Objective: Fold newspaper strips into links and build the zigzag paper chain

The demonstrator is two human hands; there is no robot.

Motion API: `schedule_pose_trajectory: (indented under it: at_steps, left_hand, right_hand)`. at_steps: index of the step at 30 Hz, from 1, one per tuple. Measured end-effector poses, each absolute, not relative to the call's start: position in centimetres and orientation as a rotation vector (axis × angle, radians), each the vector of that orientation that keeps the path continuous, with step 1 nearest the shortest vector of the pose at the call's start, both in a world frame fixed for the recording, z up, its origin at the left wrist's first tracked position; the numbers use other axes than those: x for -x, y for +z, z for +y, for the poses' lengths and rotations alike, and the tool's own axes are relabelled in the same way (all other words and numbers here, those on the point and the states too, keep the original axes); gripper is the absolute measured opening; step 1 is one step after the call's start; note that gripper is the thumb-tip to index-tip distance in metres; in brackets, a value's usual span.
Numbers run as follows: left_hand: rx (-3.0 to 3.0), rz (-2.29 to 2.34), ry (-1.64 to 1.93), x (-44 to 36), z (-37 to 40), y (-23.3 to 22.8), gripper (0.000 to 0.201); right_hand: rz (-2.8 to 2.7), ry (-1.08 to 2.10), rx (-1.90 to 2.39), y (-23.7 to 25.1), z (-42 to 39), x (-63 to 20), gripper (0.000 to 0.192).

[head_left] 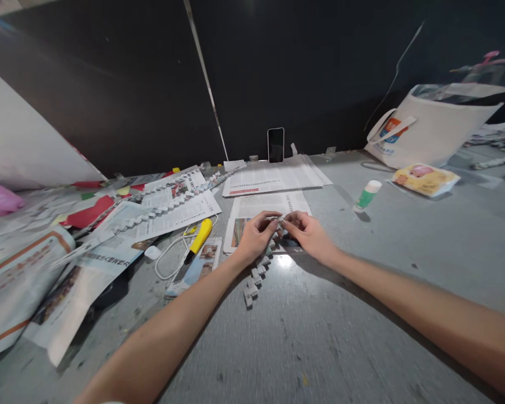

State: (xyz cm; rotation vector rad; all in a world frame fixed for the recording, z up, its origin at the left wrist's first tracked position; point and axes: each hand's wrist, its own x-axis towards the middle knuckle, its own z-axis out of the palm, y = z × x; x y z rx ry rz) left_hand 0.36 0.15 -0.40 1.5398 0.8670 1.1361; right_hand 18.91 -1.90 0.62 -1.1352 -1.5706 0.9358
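Grey desk (pixel 362 314) strewn with newspaper sheets (pixel 177 216), and both hands are meeting over it. Left hand (pixel 256 235) and right hand (pixel 309 234) pinch the top end of a folded paper chain (pixel 255 278) (fingers clenched on it), its tail lying on the desk. Yellow knife (pixel 198 240) nearby, glue stick (pixel 367 196) well apart.

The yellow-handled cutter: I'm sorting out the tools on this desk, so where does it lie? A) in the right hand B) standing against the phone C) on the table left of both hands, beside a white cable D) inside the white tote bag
C: the yellow-handled cutter lies on the table beside the white cable, left of the left hand and the right hand, which pinch a folded paper chain.
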Motion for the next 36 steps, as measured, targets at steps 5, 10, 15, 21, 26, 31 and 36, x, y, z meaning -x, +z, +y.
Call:
schedule_pose_trajectory:
  at_steps: [5,10,15,21,26,31,36]
  left_hand:
    - [-1.485,0.860,1.144,-0.3,0.3,-0.6,0.048]
    - [-1.478,0.875,1.158,-0.3,0.3,-0.5,0.048]
    - [-1.493,0.860,1.132,-0.3,0.3,-0.4,0.048]
    - [-1.538,0.834,1.117,-0.4,0.0,-0.2,0.055]
    - [-1.503,0.799,1.126,-0.6,-0.3,-0.3,0.054]
    - [-1.470,0.860,1.277,-1.3,-0.5,-0.7,0.050]
    - [-1.438,0.860,1.278,-1.5,-0.7,-0.4,0.054]
  right_hand:
    - [-1.644,0.840,1.190,0.6,-2.0,-18.6,0.037]
    - [-1.740,0.878,1.125,0.7,-2.2,-18.6,0.040]
    - [-1.756,0.807,1.163,0.6,-2.4,-18.9,0.045]
    - [-1.734,0.744,1.170,0.0,-2.4,-19.0,0.046]
    - [-1.715,0.688,1.150,0.0,-2.7,-18.9,0.047]
    - [-1.708,0.623,1.128,0.0,-2.8,-18.9,0.046]
    - [-1.713,0.533,1.122,0.0,-3.0,-18.8,0.045]
